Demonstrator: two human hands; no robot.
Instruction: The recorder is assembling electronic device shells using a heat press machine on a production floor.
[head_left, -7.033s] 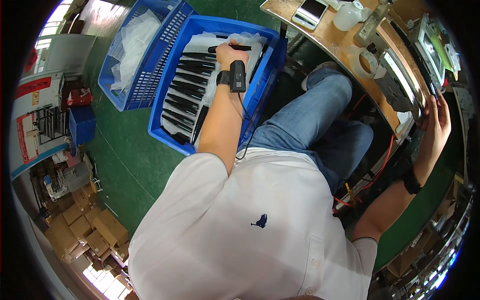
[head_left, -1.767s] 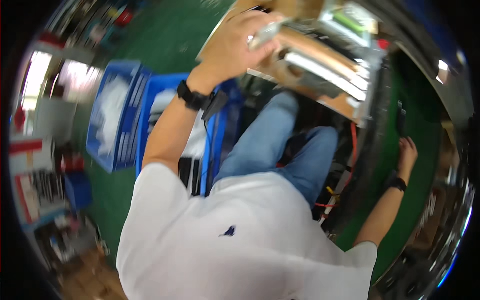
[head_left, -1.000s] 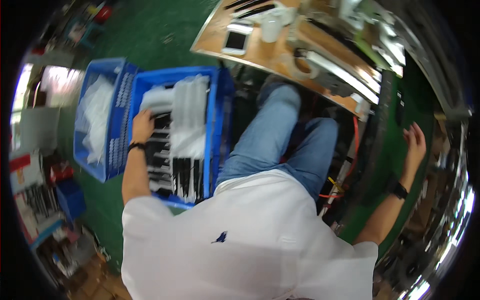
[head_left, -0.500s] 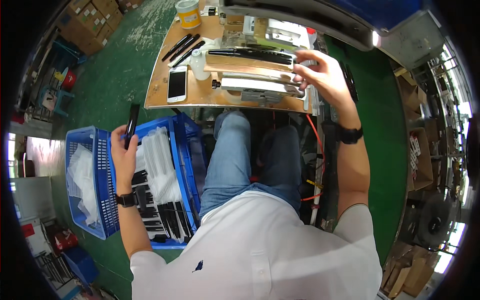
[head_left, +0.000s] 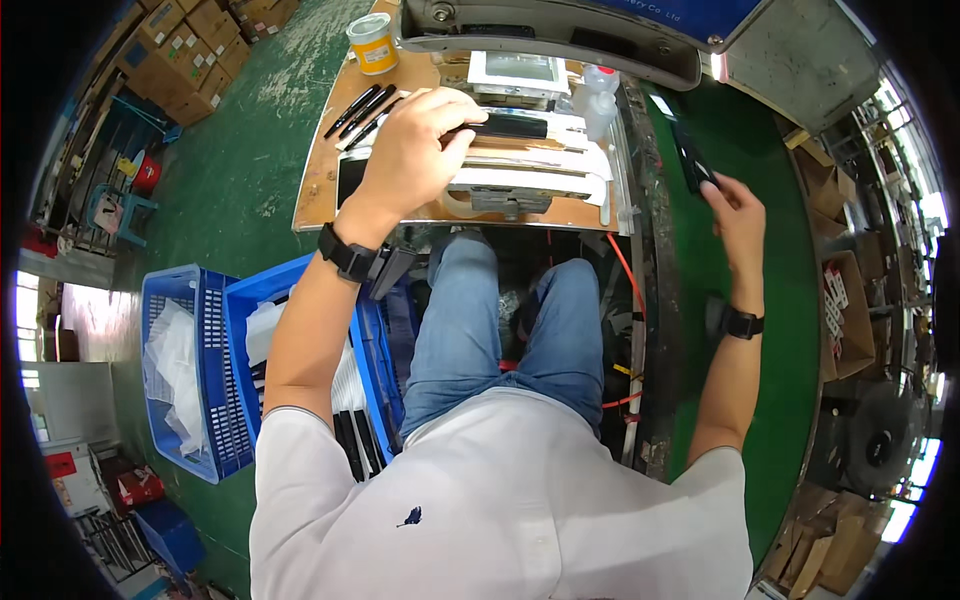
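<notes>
My left hand (head_left: 425,140) reaches over the bench and is closed on the left end of a glossy black tube (head_left: 518,127). The tube lies along a wooden-topped fixture (head_left: 530,165); whether it rests fully there I cannot tell. Out to the right, my right hand (head_left: 738,220) pinches the near end of another long black tube (head_left: 687,150), over the green strip beside the bench. Left of the fixture lie several black pens (head_left: 352,110), and a phone (head_left: 350,175) is partly covered by my left wrist.
A machine's metal edge (head_left: 550,45) overhangs the bench's far side. A yellow-and-white can (head_left: 372,45) and clear bottles (head_left: 600,105) stand on the bench. Blue crates (head_left: 205,375) holding white wrapping and black tubes sit at my left. An orange hose (head_left: 628,265) hangs by the bench.
My left hand has brought a black tube from above the crates to the fixture. My right hand has moved from the fixture to the green strip at right, now with a black tube.
</notes>
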